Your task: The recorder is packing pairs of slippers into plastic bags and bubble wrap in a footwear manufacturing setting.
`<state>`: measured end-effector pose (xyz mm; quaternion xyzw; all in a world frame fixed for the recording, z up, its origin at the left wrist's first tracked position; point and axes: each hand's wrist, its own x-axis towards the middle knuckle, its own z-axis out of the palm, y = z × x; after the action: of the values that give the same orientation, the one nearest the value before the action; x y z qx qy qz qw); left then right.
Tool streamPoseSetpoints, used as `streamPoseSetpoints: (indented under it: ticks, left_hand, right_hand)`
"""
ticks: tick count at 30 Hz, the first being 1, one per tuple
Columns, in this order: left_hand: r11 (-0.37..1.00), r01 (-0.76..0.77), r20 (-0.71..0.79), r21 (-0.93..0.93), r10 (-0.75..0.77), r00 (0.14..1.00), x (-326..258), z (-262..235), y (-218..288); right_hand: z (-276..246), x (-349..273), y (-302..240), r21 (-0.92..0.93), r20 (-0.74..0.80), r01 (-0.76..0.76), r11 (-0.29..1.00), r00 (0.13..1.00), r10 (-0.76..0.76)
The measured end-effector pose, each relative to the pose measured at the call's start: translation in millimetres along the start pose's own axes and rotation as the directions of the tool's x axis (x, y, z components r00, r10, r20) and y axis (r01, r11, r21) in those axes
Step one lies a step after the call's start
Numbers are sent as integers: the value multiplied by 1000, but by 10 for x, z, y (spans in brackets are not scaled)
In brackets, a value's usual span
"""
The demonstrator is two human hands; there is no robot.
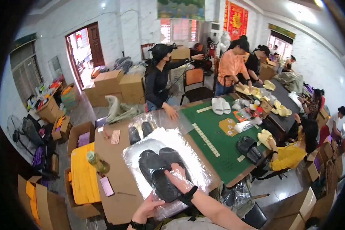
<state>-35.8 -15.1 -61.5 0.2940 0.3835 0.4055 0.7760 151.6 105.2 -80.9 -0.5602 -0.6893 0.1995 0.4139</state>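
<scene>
Your right hand (179,177) lies flat on the near black slipper (163,184), fingers spread over its upper, palm down; the grip is pressed onto it, not closed around it. The slipper sits inside a clear plastic bag (195,163) spread on the brown worktop (115,153), close in front of you and a little right of centre.

Your left hand (148,209) is at the near edge of the bag, fingers pinched on the crinkled plastic there. That grip is together on the film, not on a slipper.

A second black slipper (168,157) lies just beyond and to the right of the first, touching or overlapping it; the glare on the plastic hides the exact seam between the two.

The relation that counts: the long axis of the near slipper runs from far-left to near-right, toe or heel end toward your body at the near-right. Your right hand covers its right flank, so it is the nearer hand to both slippers. The left hand sits below and left of the slipper's near end, apart from it, with only plastic between.

Further off, left and far on the same worktop, another bagged black pair (141,130) lies under film. A green bottle (97,161) stands on a yellow box (84,180) to your left, and a pink phone (107,186) rests at the worktop's left edge. A person in dark clothes (159,82) leans on the far side.
</scene>
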Motion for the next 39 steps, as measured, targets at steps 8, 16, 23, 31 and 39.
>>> streamPoseSetpoints:
  ticks: [8, 16, 23, 31, 39]
  left_hand:
    - [978, -59, -273, 200, 113, 955, 128, -56, -54]
    - [208, 26, -127, 978, 486, 865, -42, 84, -37]
    - [140, -59, -22, 988, 519, 854, -90, 167, -12]
    - [155, -154, 14, 976, 657, 753, -88, 248, -19]
    - [396, -164, -168, 903, 678, 715, -68, 168, -78]
  right_hand:
    - [-12, 232, -101, -132, -84, 22, 991, 996, -33]
    - [-603, -360, -196, 121, 109, 245, 962, 960, -258]
    - [-1384, -986, -122, -88, 349, 87, 992, 936, -51]
    - [-1370, -796, 516, -282, 51, 29, 959, 999, -15]
    - [-1572, -590, 257, -110, 56, 141, 984, 989, -135]
